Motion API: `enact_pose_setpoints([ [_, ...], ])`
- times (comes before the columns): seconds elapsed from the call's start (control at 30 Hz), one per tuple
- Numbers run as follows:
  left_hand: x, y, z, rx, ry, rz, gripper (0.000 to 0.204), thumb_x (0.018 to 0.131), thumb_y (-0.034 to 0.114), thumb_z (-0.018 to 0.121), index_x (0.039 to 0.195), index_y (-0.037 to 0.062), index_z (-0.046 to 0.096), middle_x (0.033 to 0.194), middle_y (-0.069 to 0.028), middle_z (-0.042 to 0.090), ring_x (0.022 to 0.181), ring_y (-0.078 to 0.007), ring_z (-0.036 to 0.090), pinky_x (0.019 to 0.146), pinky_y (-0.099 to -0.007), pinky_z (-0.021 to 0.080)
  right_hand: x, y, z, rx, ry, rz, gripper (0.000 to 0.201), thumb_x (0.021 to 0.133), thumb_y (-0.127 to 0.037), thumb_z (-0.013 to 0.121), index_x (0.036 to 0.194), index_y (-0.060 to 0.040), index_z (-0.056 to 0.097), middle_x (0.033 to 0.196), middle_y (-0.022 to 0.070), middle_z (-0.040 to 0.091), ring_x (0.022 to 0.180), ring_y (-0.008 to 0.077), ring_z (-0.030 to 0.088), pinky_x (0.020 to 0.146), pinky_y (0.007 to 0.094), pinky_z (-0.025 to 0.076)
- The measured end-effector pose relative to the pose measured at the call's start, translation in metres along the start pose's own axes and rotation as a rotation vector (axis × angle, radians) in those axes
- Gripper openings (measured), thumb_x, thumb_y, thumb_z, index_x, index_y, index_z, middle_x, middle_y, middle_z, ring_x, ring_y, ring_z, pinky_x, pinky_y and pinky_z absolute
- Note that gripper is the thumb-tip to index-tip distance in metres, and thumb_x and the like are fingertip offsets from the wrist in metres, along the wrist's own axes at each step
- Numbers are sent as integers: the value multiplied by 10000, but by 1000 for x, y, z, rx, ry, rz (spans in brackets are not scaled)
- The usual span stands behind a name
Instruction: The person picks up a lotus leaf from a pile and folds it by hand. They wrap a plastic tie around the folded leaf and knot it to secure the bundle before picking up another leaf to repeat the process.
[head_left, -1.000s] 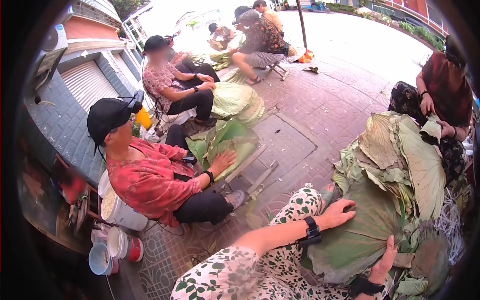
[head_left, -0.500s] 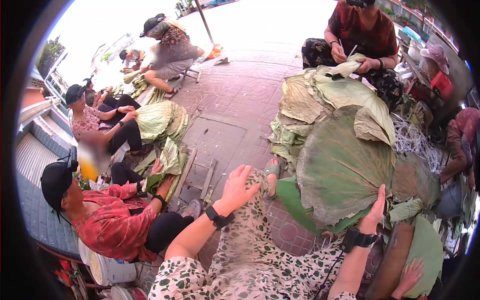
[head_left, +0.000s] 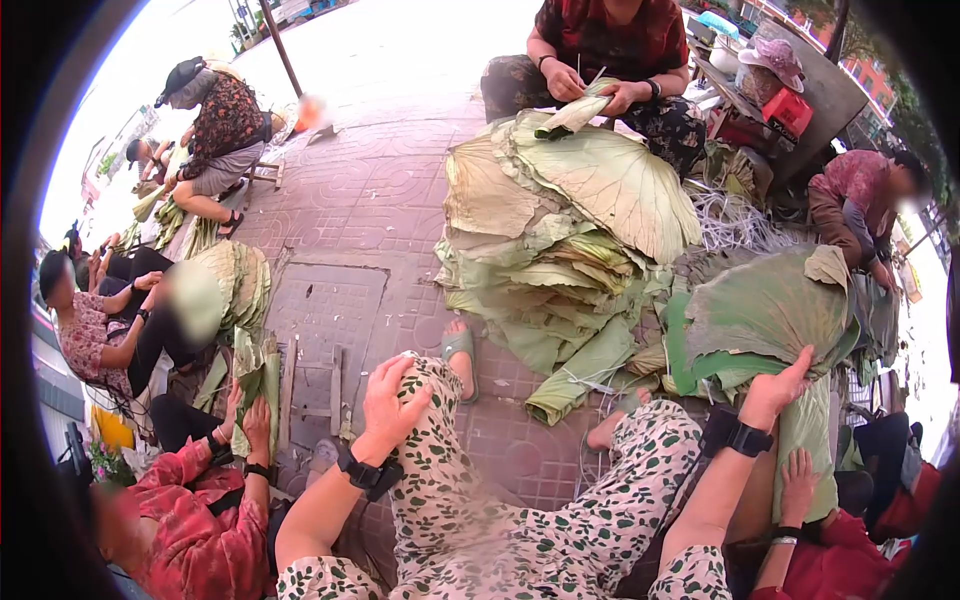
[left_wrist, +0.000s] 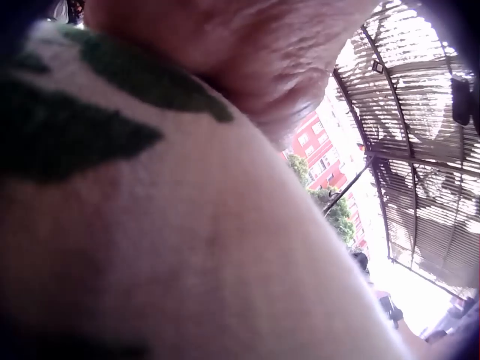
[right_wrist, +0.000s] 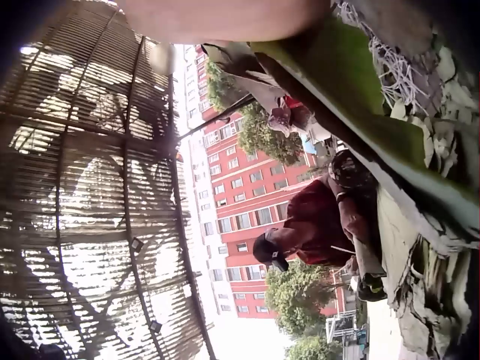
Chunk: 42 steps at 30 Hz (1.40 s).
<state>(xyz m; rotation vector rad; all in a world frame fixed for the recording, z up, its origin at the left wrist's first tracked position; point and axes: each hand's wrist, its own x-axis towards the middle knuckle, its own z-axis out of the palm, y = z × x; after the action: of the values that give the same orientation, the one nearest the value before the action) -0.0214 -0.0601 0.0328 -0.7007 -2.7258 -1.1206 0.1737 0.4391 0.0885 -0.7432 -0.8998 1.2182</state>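
My right hand (head_left: 777,387) grips the near edge of a large lotus leaf (head_left: 765,312), dull green with ribs fanning out and a ragged, browned rim. Part of that hand's grip is hidden by the leaf. In the right wrist view the leaf (right_wrist: 352,82) stretches out from under the hand, a folded edge facing the camera. A brighter green leaf part (head_left: 683,350) shows under its left side. On the knee of the leaf-print trousers (head_left: 445,420) rests my left hand (head_left: 393,405), fingers relaxed and holding nothing.
A tall pile of dried lotus leaves (head_left: 560,240) lies ahead, with white strips (head_left: 745,220) beside it. Across the pile a person (head_left: 610,60) handles a rolled leaf (head_left: 580,110). Another person's hand (head_left: 797,485) lies on a leaf at the right. More seated people work at the left.
My left hand has come off the lotus leaf and onto my knee. The right hand has carried the leaf off my lap, forward and to the right. The head view has turned right.
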Motion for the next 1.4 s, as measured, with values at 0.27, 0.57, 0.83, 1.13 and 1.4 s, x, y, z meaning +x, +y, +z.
enact_pose_setpoints([
  [0.27, 5, 0, 0, -63, -16, -29, 447, 700, 273, 682, 1062, 32, 581, 1119, -151, 545, 1045, -322, 506, 893, -392, 403, -19, -33, 144, 13, -125, -483, 380, 862, -186, 613, 1140, 53, 512, 1158, 118, 551, 953, 173, 535, 838, 317, 450],
  [0.57, 8, -2, 2, -88, -24, -45, 463, 669, 256, 700, 1059, 33, 589, 1107, -171, 551, 1031, -332, 515, 897, -397, 402, -125, 137, 263, -942, -1048, -872, 611, 716, -50, 623, 1290, -135, 429, 1281, 132, 451, 1195, 282, 411, 985, 422, 317],
  [0.83, 12, -1, 2, -105, -25, -70, 455, 652, 220, 700, 1051, 30, 591, 1106, -165, 553, 1017, -323, 523, 892, -389, 404, -160, 231, 222, -1220, -1376, -755, 681, 692, -60, 630, 1313, -195, 383, 1363, 94, 369, 1250, 296, 343, 997, 457, 289],
  [1.13, 3, -2, 2, -75, 2, -41, 444, 672, 267, 687, 1045, 44, 594, 1092, -140, 556, 1028, -314, 515, 892, -399, 404, -139, 163, 202, -1177, -1548, -639, 689, 669, -114, 644, 1308, -166, 391, 1350, 135, 363, 1261, 316, 322, 992, 478, 307],
  [1.4, -7, -9, 8, -65, 111, -32, 455, 693, 315, 677, 1064, 68, 586, 1116, -125, 547, 1045, -308, 505, 893, -394, 408, -32, 165, 92, -1150, -1545, -440, 524, 642, -122, 642, 1135, 2, 514, 1095, 171, 553, 1041, 326, 521, 918, 363, 414],
])
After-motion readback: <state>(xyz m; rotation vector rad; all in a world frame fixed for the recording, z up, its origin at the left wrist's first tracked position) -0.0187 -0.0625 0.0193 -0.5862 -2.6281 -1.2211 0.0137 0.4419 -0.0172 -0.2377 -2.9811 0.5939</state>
